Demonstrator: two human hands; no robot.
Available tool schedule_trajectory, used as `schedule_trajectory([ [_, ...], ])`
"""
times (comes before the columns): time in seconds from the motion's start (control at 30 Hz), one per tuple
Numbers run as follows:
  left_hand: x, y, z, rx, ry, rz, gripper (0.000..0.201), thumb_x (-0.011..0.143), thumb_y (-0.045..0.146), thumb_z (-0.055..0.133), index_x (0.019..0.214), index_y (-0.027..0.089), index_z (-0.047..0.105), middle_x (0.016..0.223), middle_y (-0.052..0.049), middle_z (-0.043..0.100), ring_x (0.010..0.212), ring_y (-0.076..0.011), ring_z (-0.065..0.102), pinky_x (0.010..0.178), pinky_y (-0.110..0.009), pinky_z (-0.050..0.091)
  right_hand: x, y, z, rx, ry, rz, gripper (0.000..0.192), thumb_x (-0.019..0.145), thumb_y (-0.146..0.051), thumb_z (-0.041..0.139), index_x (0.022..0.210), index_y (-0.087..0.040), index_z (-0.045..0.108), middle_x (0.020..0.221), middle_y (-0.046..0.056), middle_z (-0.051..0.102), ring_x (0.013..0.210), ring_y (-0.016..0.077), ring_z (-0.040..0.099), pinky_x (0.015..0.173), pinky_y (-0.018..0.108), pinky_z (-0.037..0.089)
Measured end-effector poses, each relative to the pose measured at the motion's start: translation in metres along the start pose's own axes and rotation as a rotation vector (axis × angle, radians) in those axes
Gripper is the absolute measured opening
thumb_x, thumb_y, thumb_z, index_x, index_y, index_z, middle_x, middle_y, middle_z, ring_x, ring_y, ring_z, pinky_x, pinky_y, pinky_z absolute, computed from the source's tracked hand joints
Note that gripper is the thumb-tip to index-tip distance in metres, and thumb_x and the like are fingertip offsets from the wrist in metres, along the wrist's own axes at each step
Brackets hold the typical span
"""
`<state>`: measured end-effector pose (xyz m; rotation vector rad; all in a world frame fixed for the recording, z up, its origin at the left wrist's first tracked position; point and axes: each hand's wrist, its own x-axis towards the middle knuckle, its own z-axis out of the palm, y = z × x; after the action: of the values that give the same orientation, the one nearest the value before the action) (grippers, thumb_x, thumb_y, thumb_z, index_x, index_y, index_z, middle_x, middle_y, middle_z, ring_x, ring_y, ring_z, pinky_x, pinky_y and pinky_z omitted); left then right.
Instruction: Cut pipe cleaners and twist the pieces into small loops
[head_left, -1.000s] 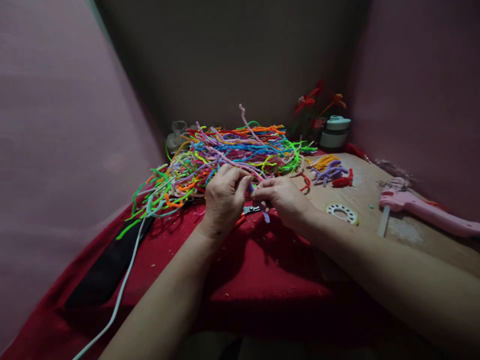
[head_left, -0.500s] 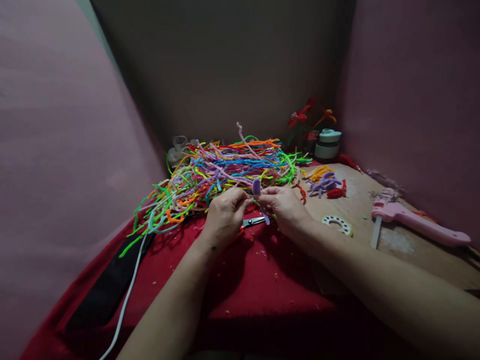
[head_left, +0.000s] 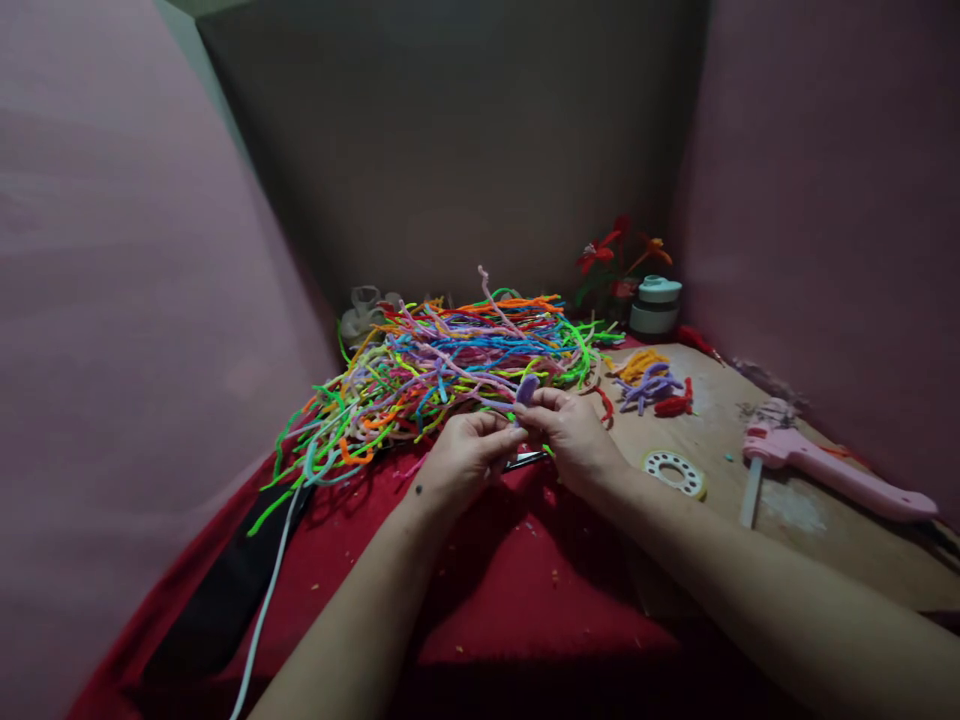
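Observation:
A purple pipe cleaner, bent into a small loop, stands up from the fingertips of my right hand, which pinches it. My left hand meets it from the other side, thumb and finger closed on the lower part, mostly hidden by the fingers. Both hands hover over the red cloth, fingertips touching. Beneath them lies a pair of scissors, only a bit of blade showing. Just behind spreads a big tangled heap of colourful pipe cleaners.
On a brown board at right lie small bundles of orange, purple and red pipe cleaners, a white ring with holes and a pink glue gun. A black slab and white cable lie left.
My left hand has moved right, up against the right fingertips. The purple loop now tilts to the right, and its lower tail no longer shows. The view has shifted slightly.

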<state>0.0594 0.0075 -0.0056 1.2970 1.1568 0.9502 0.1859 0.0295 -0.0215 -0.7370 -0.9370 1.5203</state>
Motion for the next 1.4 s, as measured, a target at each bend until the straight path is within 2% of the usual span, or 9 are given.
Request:
schedule_trajectory([
  [0.13, 0.000, 0.000, 0.005, 0.297, 0.114, 0.241, 0.020, 0.068, 0.031, 0.064, 0.061, 0.014, 0.055, 0.054, 0.005, 0.045, 0.051, -0.0066, 0.037, 0.051, -0.021, 0.030, 0.004, 0.003, -0.002, 0.132, 0.051, 0.141, 0.021, 0.051, -0.021, 0.074, 0.063, -0.014, 0.057, 0.050, -0.003, 0.054, 0.044, 0.0072, 0.045, 0.045, 0.022, 0.031],
  [0.2, 0.003, -0.003, 0.007, 0.381, 0.120, 0.275, 0.017, 0.068, 0.029, 0.062, 0.061, 0.015, 0.055, 0.057, 0.004, 0.048, 0.056, -0.0082, 0.040, 0.055, -0.022, 0.033, 0.005, 0.003, -0.002, 0.168, 0.078, 0.196, 0.021, 0.047, -0.016, 0.074, 0.060, -0.014, 0.057, 0.048, -0.003, 0.053, 0.044, 0.0079, 0.045, 0.045, 0.022, 0.032],
  [0.33, 0.003, -0.002, 0.006, 0.339, 0.052, 0.193, 0.018, 0.069, 0.029, 0.061, 0.061, 0.015, 0.052, 0.056, 0.005, 0.046, 0.053, -0.0074, 0.038, 0.052, -0.021, 0.032, 0.004, 0.001, -0.003, 0.166, 0.030, 0.206, 0.017, 0.049, -0.016, 0.071, 0.056, -0.014, 0.056, 0.048, -0.002, 0.054, 0.045, 0.0083, 0.045, 0.044, 0.022, 0.033],
  [0.53, -0.007, 0.011, -0.002, 0.291, -0.008, 0.081, 0.025, 0.072, 0.037, 0.060, 0.061, 0.017, 0.052, 0.045, 0.007, 0.039, 0.040, -0.0057, 0.030, 0.042, -0.020, 0.023, 0.006, 0.000, -0.007, 0.055, 0.015, 0.059, 0.017, 0.056, -0.021, 0.068, 0.053, -0.015, 0.052, 0.043, -0.006, 0.042, 0.041, 0.0051, 0.032, 0.041, 0.021, 0.022],
  [0.67, -0.005, 0.010, -0.010, 0.226, 0.009, 0.112, 0.024, 0.068, 0.037, 0.067, 0.073, 0.014, 0.060, 0.060, 0.003, 0.054, 0.049, -0.0073, 0.044, 0.049, -0.020, 0.034, 0.006, -0.001, -0.009, -0.013, 0.007, 0.045, 0.009, 0.055, -0.018, 0.066, 0.059, -0.014, 0.059, 0.046, -0.004, 0.048, 0.043, 0.0067, 0.038, 0.043, 0.023, 0.026],
  [0.77, -0.001, 0.006, -0.015, 0.128, 0.034, 0.152, 0.028, 0.067, 0.036, 0.069, 0.084, 0.014, 0.062, 0.073, 0.001, 0.058, 0.056, -0.0075, 0.049, 0.055, -0.021, 0.040, 0.005, -0.001, -0.009, -0.056, -0.015, 0.041, 0.010, 0.055, -0.016, 0.066, 0.063, -0.013, 0.062, 0.051, -0.003, 0.052, 0.046, 0.0071, 0.041, 0.046, 0.023, 0.030],
  [0.97, 0.000, 0.006, -0.013, 0.029, 0.035, 0.142, 0.034, 0.065, 0.033, 0.072, 0.092, 0.015, 0.062, 0.068, 0.002, 0.059, 0.051, -0.0073, 0.049, 0.052, -0.022, 0.042, 0.004, 0.002, -0.007, -0.127, -0.044, 0.027, 0.014, 0.057, -0.018, 0.068, 0.069, -0.013, 0.062, 0.054, -0.002, 0.055, 0.046, 0.0076, 0.044, 0.049, 0.024, 0.033],
  [1.2, -0.002, 0.006, -0.015, 0.092, 0.008, 0.146, 0.022, 0.067, 0.033, 0.069, 0.072, 0.013, 0.062, 0.063, 0.002, 0.056, 0.054, -0.0077, 0.050, 0.055, -0.021, 0.041, -0.001, -0.004, -0.005, -0.330, -0.050, -0.053, 0.012, 0.060, -0.021, 0.068, 0.064, -0.014, 0.059, 0.051, -0.003, 0.053, 0.044, 0.0072, 0.042, 0.046, 0.023, 0.031],
  [1.4, -0.002, 0.007, -0.012, 0.040, 0.071, 0.153, 0.021, 0.067, 0.032, 0.068, 0.069, 0.013, 0.060, 0.061, 0.002, 0.056, 0.052, -0.0083, 0.048, 0.053, -0.022, 0.040, -0.002, -0.007, -0.006, -0.277, -0.064, -0.110, 0.020, 0.068, -0.033, 0.066, 0.072, -0.014, 0.064, 0.058, -0.003, 0.056, 0.049, 0.0077, 0.043, 0.050, 0.023, 0.033],
])
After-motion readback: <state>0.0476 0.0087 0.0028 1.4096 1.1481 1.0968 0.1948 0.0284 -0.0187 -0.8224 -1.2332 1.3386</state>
